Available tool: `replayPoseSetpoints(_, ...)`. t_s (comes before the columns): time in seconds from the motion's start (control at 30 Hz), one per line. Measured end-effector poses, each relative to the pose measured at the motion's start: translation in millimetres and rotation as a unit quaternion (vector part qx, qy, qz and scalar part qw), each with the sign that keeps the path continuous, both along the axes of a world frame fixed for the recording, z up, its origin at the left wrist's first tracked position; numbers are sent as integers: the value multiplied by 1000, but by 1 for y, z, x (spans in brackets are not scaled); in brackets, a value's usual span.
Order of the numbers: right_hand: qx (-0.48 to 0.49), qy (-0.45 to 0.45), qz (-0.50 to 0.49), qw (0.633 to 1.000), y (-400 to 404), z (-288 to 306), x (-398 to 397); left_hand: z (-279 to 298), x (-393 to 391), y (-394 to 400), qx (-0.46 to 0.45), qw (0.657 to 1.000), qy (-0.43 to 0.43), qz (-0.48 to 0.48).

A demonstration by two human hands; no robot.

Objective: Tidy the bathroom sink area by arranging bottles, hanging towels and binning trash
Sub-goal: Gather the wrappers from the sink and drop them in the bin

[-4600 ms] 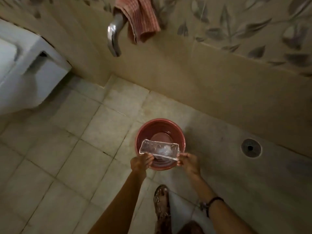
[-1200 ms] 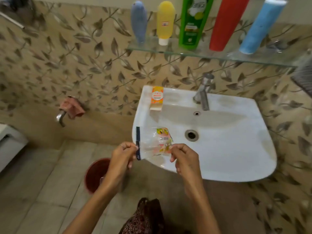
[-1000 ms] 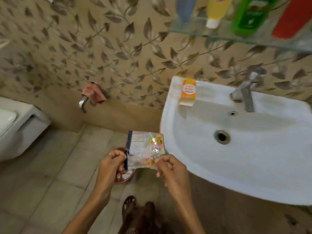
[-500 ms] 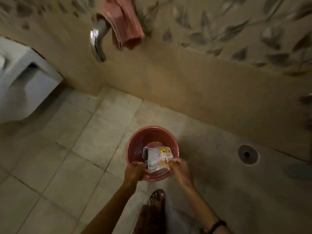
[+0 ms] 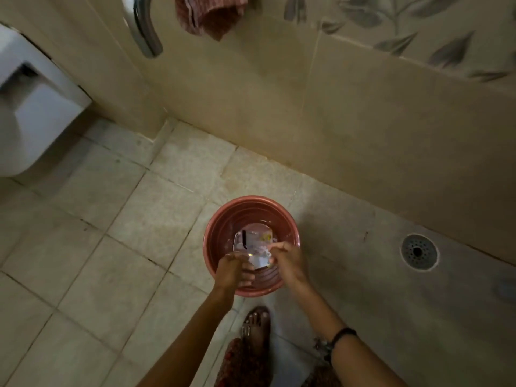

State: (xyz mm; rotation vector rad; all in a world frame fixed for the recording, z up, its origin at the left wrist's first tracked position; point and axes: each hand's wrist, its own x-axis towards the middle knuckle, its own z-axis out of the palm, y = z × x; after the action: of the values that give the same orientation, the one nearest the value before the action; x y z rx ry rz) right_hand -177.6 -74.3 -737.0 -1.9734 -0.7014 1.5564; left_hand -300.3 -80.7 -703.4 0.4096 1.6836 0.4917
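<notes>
Left of the red bin [image 5: 223, 219], well apart, a white toilet [image 5: 33, 118] hangs at the wall; above the bin, a chrome spout [image 5: 146, 32] and a pink cloth [image 5: 209, 15]; over the bin's near rim, 2 hands — the left hand [image 5: 233, 270] and right hand [image 5: 287, 261] both pinch a clear wrapper [image 5: 254, 245] held inside its mouth; right of the bin, well apart, a floor drain [image 5: 418, 252].

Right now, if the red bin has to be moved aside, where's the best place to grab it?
Take the red bin by its far or left rim, coming straight down from above. It stands upright and open-topped, with no handle visible. Both hands and the wrapper crowd the near side.
</notes>
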Motion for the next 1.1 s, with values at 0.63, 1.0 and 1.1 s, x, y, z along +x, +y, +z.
replayPoseSetpoints(0.63, 342, 250, -178, 888, -50, 505, 116, 462, 165, -34, 392, 891, -222, -57)
replayPoseSetpoints(1.0, 335, -12, -374, 865, -50, 518, 279, 484, 333, 11, 413, 880, -73, -221)
replayPoseSetpoints(1.1, 271, -82, -374, 883, -34, 495, 305, 467, 352, 37, 400, 878, 51, -259)
